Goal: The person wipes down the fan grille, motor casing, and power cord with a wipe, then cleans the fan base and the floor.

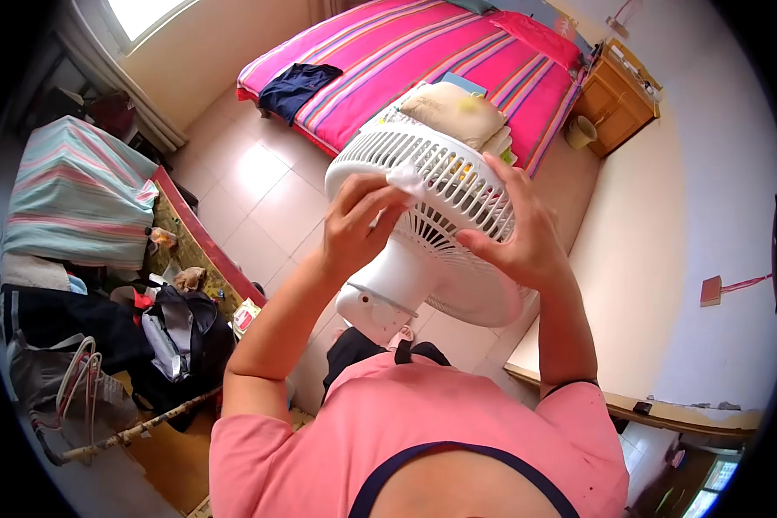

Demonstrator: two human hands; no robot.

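A white fan (457,194) stands in front of me, its slatted rear housing facing up and its motor body below. My left hand (359,217) pinches a crumpled white tissue (408,179) against the slats near the top of the housing. At the right side of the fan, my right hand (527,229) rests with thumb and fingers spread around the slatted rim. The thumb lies on the slats and the fingers reach over the outer edge.
Beyond the fan is a bed (388,52) with a pink striped cover, folded cloths (457,112) and dark clothing (300,90). At left, a table (200,237) holds a black bag (190,332). A wooden cabinet (617,99) and bin (580,131) stand at upper right.
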